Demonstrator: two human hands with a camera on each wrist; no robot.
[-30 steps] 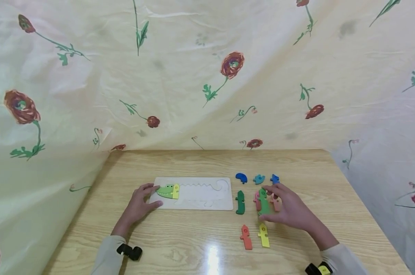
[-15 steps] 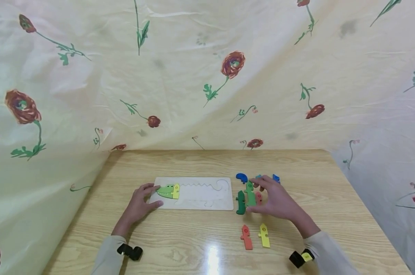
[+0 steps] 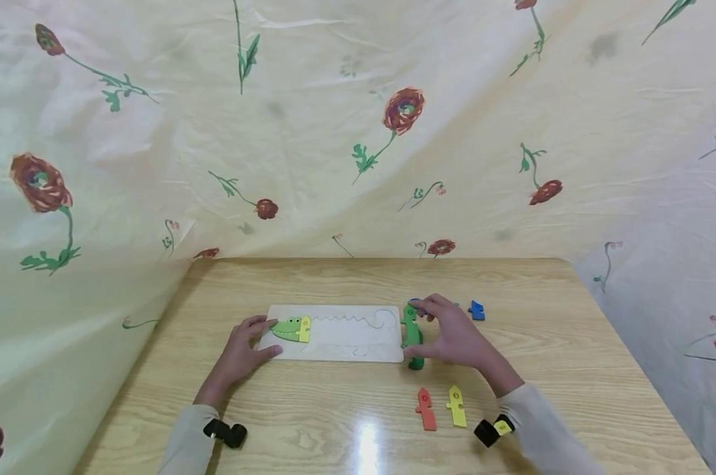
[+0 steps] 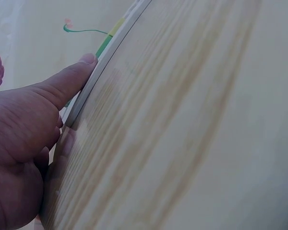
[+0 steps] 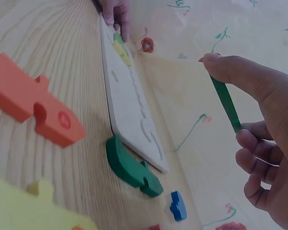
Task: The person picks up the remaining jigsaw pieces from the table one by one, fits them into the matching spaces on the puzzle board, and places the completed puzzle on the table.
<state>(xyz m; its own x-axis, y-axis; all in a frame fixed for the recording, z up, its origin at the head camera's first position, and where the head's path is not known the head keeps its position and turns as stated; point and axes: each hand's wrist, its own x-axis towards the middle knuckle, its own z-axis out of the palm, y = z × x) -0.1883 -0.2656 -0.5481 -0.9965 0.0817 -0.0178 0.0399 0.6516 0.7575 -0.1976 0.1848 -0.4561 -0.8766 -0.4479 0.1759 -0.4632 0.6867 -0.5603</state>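
A pale wooden puzzle board (image 3: 346,340) lies on the table with a green crocodile head piece (image 3: 286,330) and a yellow piece (image 3: 304,329) at its left. My left hand (image 3: 242,349) holds the board's left end, thumb near the front corner, a fingertip by the crocodile head. My right hand (image 3: 455,336) pinches a green puzzle piece (image 3: 412,330) by its two ends between thumb and finger, at the board's right edge. In the right wrist view this piece (image 5: 225,101) is seen edge-on, raised. Below it a dark green piece (image 5: 134,167) lies against the board's end.
A red-orange piece (image 3: 426,409) and a loose yellow piece (image 3: 456,406) lie nearer the front. A blue piece (image 3: 477,310) sits at the back right. My right hand covers other pieces there. A flowered cloth (image 3: 334,165) hangs behind the wooden table (image 3: 310,409).
My right hand has carried the green piece left, from above the pink pieces, past the dark green piece to the board's right edge. My left hand has stayed put.
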